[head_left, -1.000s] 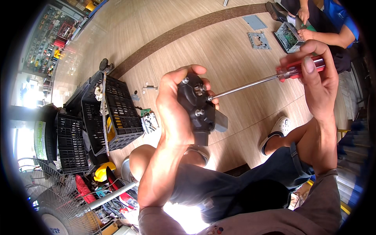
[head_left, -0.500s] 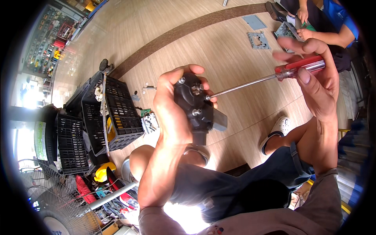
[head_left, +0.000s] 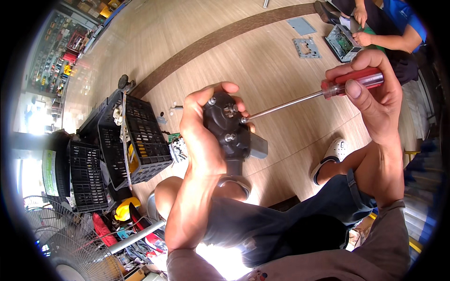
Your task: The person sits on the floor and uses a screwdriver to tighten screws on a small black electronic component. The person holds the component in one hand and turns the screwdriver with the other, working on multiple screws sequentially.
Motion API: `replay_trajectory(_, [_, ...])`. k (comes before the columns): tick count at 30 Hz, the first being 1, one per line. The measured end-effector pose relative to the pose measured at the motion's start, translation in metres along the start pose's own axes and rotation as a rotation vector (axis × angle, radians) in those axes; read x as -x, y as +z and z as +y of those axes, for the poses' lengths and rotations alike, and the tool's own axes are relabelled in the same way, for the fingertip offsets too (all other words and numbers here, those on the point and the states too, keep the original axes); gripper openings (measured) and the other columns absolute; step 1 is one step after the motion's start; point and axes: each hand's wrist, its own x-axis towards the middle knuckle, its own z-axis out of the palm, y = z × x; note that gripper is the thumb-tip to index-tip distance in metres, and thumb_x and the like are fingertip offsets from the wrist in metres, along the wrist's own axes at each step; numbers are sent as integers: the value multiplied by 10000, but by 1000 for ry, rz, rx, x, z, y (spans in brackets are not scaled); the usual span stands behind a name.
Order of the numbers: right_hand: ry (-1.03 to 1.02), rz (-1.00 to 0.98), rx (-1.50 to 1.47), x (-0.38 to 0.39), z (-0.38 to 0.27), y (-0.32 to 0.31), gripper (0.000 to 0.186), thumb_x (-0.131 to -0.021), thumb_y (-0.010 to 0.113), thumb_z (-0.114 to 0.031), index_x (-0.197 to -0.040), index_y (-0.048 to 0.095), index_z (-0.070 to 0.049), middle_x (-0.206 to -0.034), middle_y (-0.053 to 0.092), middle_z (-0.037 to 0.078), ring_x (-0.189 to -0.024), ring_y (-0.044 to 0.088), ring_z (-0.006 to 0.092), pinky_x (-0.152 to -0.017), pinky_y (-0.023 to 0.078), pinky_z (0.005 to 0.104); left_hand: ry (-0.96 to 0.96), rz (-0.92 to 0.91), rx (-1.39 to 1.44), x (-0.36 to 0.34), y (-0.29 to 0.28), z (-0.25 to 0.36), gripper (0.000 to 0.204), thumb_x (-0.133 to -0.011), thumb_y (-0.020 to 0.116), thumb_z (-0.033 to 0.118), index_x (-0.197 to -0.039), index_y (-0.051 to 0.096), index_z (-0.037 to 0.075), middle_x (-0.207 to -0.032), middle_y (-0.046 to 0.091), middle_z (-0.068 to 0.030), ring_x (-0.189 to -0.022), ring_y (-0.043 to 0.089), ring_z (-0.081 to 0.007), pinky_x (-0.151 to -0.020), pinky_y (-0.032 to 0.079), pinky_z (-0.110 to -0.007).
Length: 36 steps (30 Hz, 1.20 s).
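Observation:
My left hand (head_left: 199, 129) is wrapped around a black housing (head_left: 227, 124) with several silver screws or studs on its upper face and a grey block on its right side. Fingers curl over its far edge. In my right hand (head_left: 375, 100) is a screwdriver (head_left: 300, 100) with a red and clear handle, gripped between thumb and fingers. Its long shaft points left, and its tip meets a silver screw (head_left: 243, 120) on the housing's right edge. The housing is held up above the floor, over my legs.
Black plastic crates (head_left: 145, 136) stand on the left, with a fan (head_left: 70, 243) at lower left. On the floor at far right lie a grey panel (head_left: 301, 26) and a metal frame (head_left: 306, 48). Another person's hands (head_left: 361, 38) work on an opened metal case (head_left: 343, 43) there.
Both hands, the housing and the screwdriver have shifted slightly left in view. My right fingers, spread and blurred before, are now closed round the handle.

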Motion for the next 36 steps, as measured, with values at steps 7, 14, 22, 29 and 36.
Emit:
replay_trajectory(7, [14,18,-15,-3,2,1,383,-906,677,-187,-1162,451,-14,-1058,659,213,-893,691,279,-770,570,368,-33,3,25,-2,0,-3,466,-894,404,409,-1031,602,10,-769,602,-121,-726,568,-250,-622,507,-420])
replay_trajectory(14, [46,-35,-62,-1,1,-6,276,-883,685,-78,-1083,513,0,-1039,677,197,-932,699,294,-810,583,358,-10,14,45,0,3,0,428,-904,428,394,-1015,591,14,-762,592,-118,-689,577,-227,-596,518,-382])
replay_trajectory(22, [47,10,-7,2,-3,-2,233,-858,710,-56,-999,532,2,-1005,688,213,-921,702,259,-801,591,345,3,41,44,-3,1,-1,439,-903,422,404,-982,608,14,-744,587,-115,-694,581,-231,-584,516,-388])
replay_trajectory(29, [94,83,114,2,-4,-1,225,-926,655,-166,-1022,555,10,-861,692,108,-739,689,141,-631,561,238,15,33,32,-2,1,1,448,-897,417,411,-986,607,16,-747,585,-114,-703,581,-232,-591,518,-392])
replay_trajectory(36, [247,115,183,4,-16,-1,191,-952,621,-161,-1021,569,10,-762,669,59,-556,600,80,-499,474,201,27,-5,33,-1,2,2,442,-896,418,409,-996,599,18,-769,583,-119,-718,583,-234,-608,519,-395])
